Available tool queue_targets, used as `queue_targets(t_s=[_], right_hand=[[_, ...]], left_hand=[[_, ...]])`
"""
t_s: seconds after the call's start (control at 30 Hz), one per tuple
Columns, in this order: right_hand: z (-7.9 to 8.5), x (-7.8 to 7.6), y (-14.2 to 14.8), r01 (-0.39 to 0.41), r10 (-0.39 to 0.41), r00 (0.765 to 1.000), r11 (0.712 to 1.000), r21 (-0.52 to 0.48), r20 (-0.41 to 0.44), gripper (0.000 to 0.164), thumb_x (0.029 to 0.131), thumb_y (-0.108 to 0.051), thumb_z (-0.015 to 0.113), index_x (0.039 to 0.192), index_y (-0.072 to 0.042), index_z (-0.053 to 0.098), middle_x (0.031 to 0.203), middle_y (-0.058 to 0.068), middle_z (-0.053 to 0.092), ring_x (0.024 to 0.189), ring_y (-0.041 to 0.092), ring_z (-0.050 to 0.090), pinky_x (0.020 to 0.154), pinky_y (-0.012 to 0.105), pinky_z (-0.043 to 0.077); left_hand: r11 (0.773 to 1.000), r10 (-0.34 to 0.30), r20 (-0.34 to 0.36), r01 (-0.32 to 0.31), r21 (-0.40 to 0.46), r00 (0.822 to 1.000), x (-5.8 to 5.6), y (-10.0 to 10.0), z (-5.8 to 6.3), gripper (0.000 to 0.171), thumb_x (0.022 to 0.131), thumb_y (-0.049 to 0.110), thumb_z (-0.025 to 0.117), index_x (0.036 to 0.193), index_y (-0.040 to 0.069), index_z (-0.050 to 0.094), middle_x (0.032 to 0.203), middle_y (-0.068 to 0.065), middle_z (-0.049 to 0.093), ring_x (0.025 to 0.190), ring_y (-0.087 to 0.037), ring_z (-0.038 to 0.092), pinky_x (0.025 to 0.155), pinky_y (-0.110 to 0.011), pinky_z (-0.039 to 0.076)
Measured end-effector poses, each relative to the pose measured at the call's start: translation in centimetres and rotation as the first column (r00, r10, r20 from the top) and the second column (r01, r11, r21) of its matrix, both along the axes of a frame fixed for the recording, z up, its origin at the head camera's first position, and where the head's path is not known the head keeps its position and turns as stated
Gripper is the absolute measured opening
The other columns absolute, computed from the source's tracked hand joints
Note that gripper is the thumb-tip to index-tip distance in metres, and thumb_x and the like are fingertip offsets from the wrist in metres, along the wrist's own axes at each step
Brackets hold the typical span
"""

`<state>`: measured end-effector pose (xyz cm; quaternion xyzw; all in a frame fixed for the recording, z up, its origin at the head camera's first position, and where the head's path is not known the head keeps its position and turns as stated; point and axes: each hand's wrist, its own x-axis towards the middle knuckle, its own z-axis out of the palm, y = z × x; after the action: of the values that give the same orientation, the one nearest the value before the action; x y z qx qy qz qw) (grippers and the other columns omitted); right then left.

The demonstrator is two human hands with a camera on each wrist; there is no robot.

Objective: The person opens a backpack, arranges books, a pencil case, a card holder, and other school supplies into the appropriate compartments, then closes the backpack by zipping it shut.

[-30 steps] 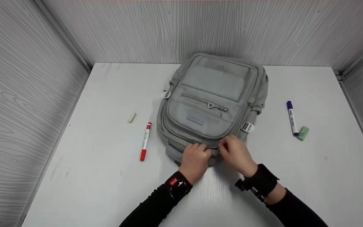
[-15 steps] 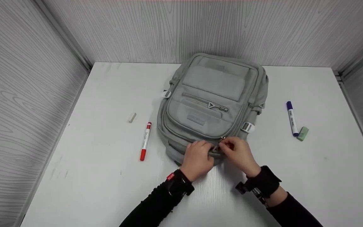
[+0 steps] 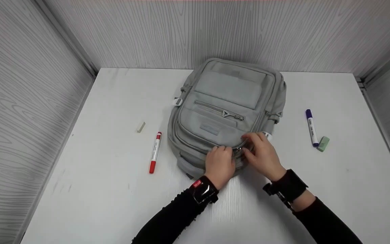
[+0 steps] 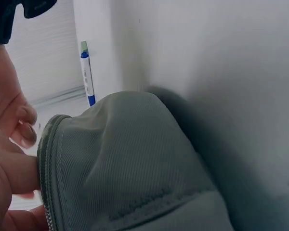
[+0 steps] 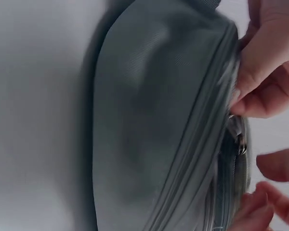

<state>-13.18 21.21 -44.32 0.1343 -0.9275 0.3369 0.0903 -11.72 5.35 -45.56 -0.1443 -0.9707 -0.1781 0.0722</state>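
Note:
A grey backpack (image 3: 227,89) lies front up on the white table, its bottom end towards me. My left hand (image 3: 220,166) grips the lower edge; in the left wrist view, the left thumb and fingers (image 4: 19,171) pinch the zipped rim. Just right of it, my right hand (image 3: 264,156) has its thumb and forefinger apart, beside a metal zipper slider (image 3: 238,148). In the right wrist view, that slider (image 5: 242,144) lies between the left hand (image 5: 272,57) and the parted right fingers (image 5: 279,166). Some right fingertips are hidden behind the backpack there.
On the left lie a red marker (image 3: 155,152) and a small whitish block (image 3: 141,127). A blue marker (image 3: 312,128) touches a green eraser (image 3: 323,144) on the right. Wood-grain panels (image 3: 188,34) stand behind and at both sides of the table (image 3: 100,189).
My left hand has slid rightwards along the backpack's lower edge. The right hand has loosened its pinch beside the zipper and moved slightly up and right, its fingers now spread.

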Motion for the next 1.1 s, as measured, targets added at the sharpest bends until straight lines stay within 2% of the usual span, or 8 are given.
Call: queue_targets(t_s=[0.17,0.3,0.4,0.53,0.6,0.9,1.0,1.1], right_hand=[[-0.8,-0.7,0.4,-0.08,0.103,0.978,0.988,0.133,-0.181,0.032,0.081,0.008,0.07,0.109,-0.007,0.066,0.105,0.017,0.055,0.08,0.027,0.062,0.064,0.039,0.053],[-1.2,-1.5,0.7,-0.087,0.154,0.935,0.973,0.215,-0.319,0.027,0.08,0.008,0.072,0.101,-0.009,0.068,0.102,0.014,0.059,0.082,0.029,0.064,0.063,0.041,0.054],[-1.3,-2.2,0.8,-0.074,0.183,0.898,0.96,0.271,-0.4,0.018,0.082,0.003,0.073,0.093,-0.01,0.069,0.096,0.01,0.061,0.08,0.029,0.061,0.061,0.039,0.054],[-1.4,-3.0,0.9,-0.068,0.218,0.855,0.947,0.315,-0.471,0.014,0.079,0.003,0.075,0.084,-0.01,0.071,0.09,0.007,0.064,0.076,0.028,0.058,0.059,0.037,0.053],[-1.4,-3.2,0.9,-0.068,0.23,0.841,0.943,0.327,-0.489,0.015,0.077,0.005,0.075,0.081,-0.01,0.072,0.089,0.007,0.064,0.074,0.027,0.057,0.058,0.036,0.052],[-1.5,-3.5,0.8,-0.059,0.254,0.804,0.934,0.353,-0.538,0.011,0.079,-0.003,0.077,0.078,-0.008,0.067,0.085,0.007,0.064,0.071,0.027,0.056,0.056,0.036,0.051],[-1.7,-3.7,1.3,-0.053,0.25,0.8,0.935,0.351,-0.546,0.012,0.08,-0.002,0.076,0.078,-0.007,0.065,0.085,0.007,0.063,0.071,0.027,0.055,0.057,0.035,0.05],[-1.8,-3.8,2.1,-0.041,0.231,0.802,0.941,0.335,-0.551,0.015,0.079,0.003,0.076,0.079,-0.006,0.064,0.086,0.008,0.063,0.071,0.027,0.055,0.057,0.035,0.05]], left_hand=[[0.993,-0.062,0.01,0.061,0.1,0.998,0.0,-0.3,0.4,0.007,0.083,0.013,0.071,0.085,0.009,0.066,0.081,-0.003,0.07,0.076,-0.022,0.063,0.07,-0.032,0.051],[0.962,-0.145,0.074,0.123,0.242,0.987,0.2,-0.7,1.0,0.004,0.091,0.011,0.064,0.088,0.009,0.062,0.082,-0.004,0.069,0.077,-0.022,0.064,0.069,-0.03,0.05],[0.942,-0.18,0.13,0.133,0.307,0.975,0.4,-1.0,1.4,0.003,0.094,0.011,0.061,0.092,0.009,0.061,0.086,-0.006,0.07,0.08,-0.023,0.066,0.068,-0.03,0.051],[0.942,-0.163,0.16,0.105,0.319,0.974,0.3,-1.7,1.5,0.004,0.093,0.011,0.063,0.091,0.01,0.061,0.089,-0.006,0.072,0.083,-0.023,0.067,0.071,-0.032,0.053],[0.945,-0.144,0.159,0.088,0.317,0.977,0.1,-2.3,1.4,0.004,0.093,0.012,0.064,0.09,0.01,0.062,0.089,-0.006,0.072,0.082,-0.023,0.068,0.071,-0.033,0.054],[0.951,-0.098,0.135,0.053,0.304,0.986,-0.8,-4.2,1.7,0.006,0.092,0.015,0.066,0.087,0.011,0.065,0.085,-0.004,0.072,0.078,-0.023,0.066,0.07,-0.036,0.052],[0.95,-0.09,0.141,0.042,0.31,0.986,-0.7,-5.0,1.7,0.005,0.09,0.012,0.065,0.086,0.01,0.065,0.084,-0.005,0.072,0.078,-0.023,0.066,0.069,-0.036,0.052],[0.947,-0.049,0.157,-0.004,0.322,0.986,-0.7,-6.5,1.3,0.006,0.088,0.01,0.065,0.083,0.01,0.063,0.083,-0.006,0.072,0.076,-0.023,0.065,0.068,-0.037,0.052]])
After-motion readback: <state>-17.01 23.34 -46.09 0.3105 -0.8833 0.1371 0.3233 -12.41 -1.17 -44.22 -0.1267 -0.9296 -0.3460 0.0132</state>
